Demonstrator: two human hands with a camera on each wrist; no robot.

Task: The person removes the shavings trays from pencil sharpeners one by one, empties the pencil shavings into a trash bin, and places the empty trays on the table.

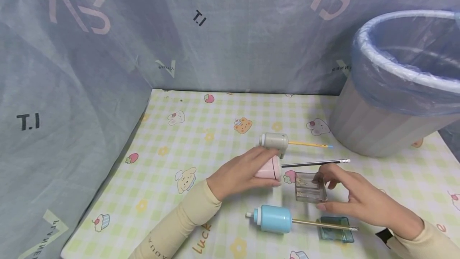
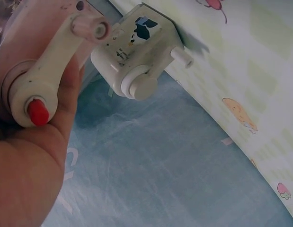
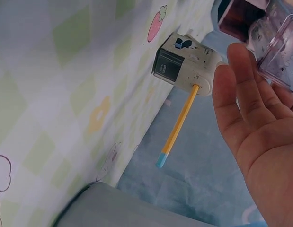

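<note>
My left hand [image 1: 240,173] grips a pink crank pencil sharpener [image 1: 267,170], and a black pencil [image 1: 312,164] sticks out of its right side. The left wrist view shows its pale crank [image 2: 49,68] with a red tip. In my right hand [image 1: 366,197], fingers and thumb hold a clear smoky shavings drawer [image 1: 310,197] with some residue inside. Nearer me lies a blue pencil sharpener [image 1: 276,219] with a gold pencil [image 1: 312,222] in it. A teal clear drawer [image 1: 336,222] rests below that pencil's end.
Behind the pink sharpener stands a cream-grey sharpener [image 1: 276,140] with a yellow pencil [image 1: 309,144] in it. A lined waste bin [image 1: 381,123] occupies the back right. Grey-blue cloth [image 1: 230,31] hangs behind the checked tablecloth [image 1: 223,109].
</note>
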